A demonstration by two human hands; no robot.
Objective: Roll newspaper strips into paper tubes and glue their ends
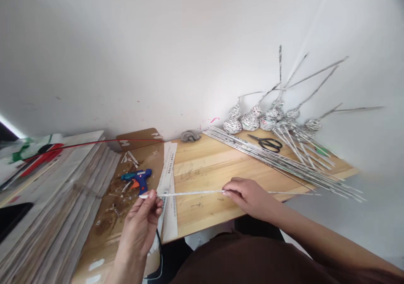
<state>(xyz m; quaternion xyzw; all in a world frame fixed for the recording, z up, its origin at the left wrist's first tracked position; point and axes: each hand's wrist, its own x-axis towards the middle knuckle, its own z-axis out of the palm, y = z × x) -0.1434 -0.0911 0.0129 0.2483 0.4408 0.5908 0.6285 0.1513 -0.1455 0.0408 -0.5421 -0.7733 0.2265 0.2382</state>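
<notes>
A thin rolled newspaper stick [192, 193] stretches level between my two hands above the table's front part. Its left end is pinched between the thumb and fingers of my left hand [143, 216], with a short white tip poking out. Farther along, my right hand [248, 195] grips the same stick with thumb and fingertips, and the stick runs on past it to the right. Just beyond my left hand lies a blue glue gun [137, 179] with an orange trigger. A bundle of rolled newspaper sticks [271, 160] lies behind my right hand.
Black scissors [268, 144] lie behind the bundle. Several gourd-shaped woven paper pieces [232, 125] with long stems stand along the wall. A tall stack of newspaper [78, 191] fills the left side. A grey cloth [190, 136] and printed paper strips [170, 208] lie on the table.
</notes>
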